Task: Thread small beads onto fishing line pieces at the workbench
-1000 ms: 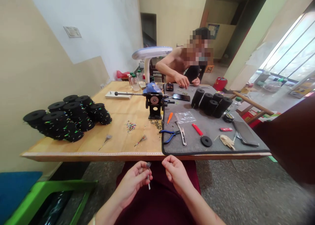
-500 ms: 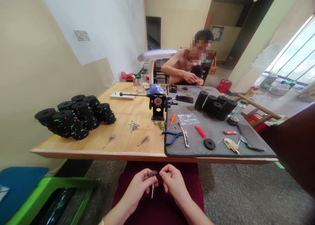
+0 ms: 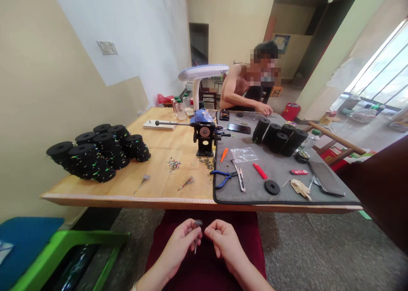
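Over my lap, in front of the table edge, my left hand (image 3: 182, 241) pinches a small thin tool with a dark, ridged or bristly head (image 3: 198, 222). Its narrow pale stem points down below my fingers. Close to its right, my right hand (image 3: 225, 242) is closed, thumb and forefinger pressed together; whatever they hold is too small to make out. A small gap lies between the two hands. On the table just beyond are two similar small tools, one with a grey tip (image 3: 145, 177) and one with an orange-brown tip (image 3: 189, 180).
Black foam spools (image 3: 105, 155) with coloured bits stand at the left. A black winding device (image 3: 205, 138) and lamp (image 3: 204, 72) are central. Blue pliers (image 3: 225, 178), snips (image 3: 241, 180) and plain black rolls (image 3: 280, 136) lie on the grey mat (image 3: 287, 195). A co-worker (image 3: 237, 91) sits opposite.
The tool's head has tilted slightly and less of its stem shows; my hands stay nearly in place. Opposite, the co-worker has leaned right and reached one hand to the mat.
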`<state>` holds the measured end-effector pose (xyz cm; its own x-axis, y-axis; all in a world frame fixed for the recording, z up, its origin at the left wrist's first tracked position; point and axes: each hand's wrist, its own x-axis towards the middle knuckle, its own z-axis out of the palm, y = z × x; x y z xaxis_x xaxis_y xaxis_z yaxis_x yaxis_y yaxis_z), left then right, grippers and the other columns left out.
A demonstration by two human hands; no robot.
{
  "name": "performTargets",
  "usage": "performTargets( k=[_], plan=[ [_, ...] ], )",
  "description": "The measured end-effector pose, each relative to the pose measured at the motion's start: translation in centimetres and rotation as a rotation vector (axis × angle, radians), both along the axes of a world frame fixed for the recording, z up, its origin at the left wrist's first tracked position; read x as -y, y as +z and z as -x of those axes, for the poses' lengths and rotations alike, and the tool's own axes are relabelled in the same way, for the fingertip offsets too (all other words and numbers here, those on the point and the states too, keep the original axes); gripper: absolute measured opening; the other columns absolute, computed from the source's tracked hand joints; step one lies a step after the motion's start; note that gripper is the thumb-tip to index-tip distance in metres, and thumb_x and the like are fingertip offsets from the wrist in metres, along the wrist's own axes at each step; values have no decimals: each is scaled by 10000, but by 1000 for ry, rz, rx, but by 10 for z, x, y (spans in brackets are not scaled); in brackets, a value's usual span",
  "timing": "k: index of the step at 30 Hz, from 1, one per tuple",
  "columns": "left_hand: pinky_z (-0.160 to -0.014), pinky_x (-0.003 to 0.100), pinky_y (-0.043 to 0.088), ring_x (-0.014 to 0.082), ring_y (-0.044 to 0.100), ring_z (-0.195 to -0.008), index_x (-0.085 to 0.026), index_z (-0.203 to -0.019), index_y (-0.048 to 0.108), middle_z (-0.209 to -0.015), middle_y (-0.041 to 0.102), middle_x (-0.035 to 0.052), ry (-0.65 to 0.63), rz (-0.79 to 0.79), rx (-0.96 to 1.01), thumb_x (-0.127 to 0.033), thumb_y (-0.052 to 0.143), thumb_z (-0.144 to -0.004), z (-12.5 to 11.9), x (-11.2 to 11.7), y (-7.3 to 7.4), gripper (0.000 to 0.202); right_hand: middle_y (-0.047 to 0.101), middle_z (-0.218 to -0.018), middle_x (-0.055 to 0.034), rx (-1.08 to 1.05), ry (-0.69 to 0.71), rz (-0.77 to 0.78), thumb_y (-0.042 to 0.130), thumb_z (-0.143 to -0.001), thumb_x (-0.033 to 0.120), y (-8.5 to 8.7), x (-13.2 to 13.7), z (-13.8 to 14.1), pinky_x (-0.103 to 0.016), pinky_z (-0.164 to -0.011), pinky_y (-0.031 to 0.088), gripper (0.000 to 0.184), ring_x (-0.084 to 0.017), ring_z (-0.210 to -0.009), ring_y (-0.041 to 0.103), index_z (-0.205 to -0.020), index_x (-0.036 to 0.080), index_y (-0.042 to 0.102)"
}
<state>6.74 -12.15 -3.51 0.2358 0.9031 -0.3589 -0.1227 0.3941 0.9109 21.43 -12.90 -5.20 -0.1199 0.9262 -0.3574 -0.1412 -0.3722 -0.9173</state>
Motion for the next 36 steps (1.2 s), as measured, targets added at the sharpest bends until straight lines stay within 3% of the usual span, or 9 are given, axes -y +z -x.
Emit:
performTargets(
  k=[4, 10, 15, 20, 36],
  plan=[
    [-464, 195, 286, 63, 398, -455, -152, -736, 549, -545, 535, -54, -24, -42, -30, -343, 668, -754, 1, -1, -5, 226, 541, -449, 72, -122, 89, 62, 709, -679, 436, 1, 4, 2, -185, -312, 83, 332, -4, -263, 273, -637, 146, 555],
    [-477, 202, 307, 75, 401, -486, -167, -747, 534, -563, 516, -66, -51, -76, -63, -392, 672, -740, 2, -3, -7, 265, 359, -269, 129, -264, 153, 155, 720, -683, 383, -1, 2, 4, -190, -308, 91, 280, -16, -232, 194, -636, 142, 586],
    [-475, 201, 297, 74, 389, -487, -169, -761, 523, -558, 519, -66, -79, -78, -51, -382, 653, -763, 3, -4, -10, 250, 433, -316, 101, -232, 130, 161, 740, -652, 367, -1, 2, 3, -190, -300, 81, 268, -9, -237, 241, -633, 127, 622],
    [-474, 201, 285, 73, 383, -488, -163, -771, 528, -560, 517, -64, -82, -83, -55, -380, 646, -772, 3, -3, -14, 247, 398, -286, 108, -217, 107, 163, 731, -659, 380, 1, 3, 2, -198, -301, 67, 276, -13, -231, 233, -633, 123, 636],
    [-492, 206, 320, 91, 430, -518, -170, -761, 530, -572, 539, -48, -96, -100, -68, -416, 658, -753, 1, -2, -5, 278, 373, -266, 116, -243, 112, 163, 722, -667, 393, 0, 0, 2, -201, -296, 77, 290, -13, -224, 195, -611, 132, 608]
  ],
)
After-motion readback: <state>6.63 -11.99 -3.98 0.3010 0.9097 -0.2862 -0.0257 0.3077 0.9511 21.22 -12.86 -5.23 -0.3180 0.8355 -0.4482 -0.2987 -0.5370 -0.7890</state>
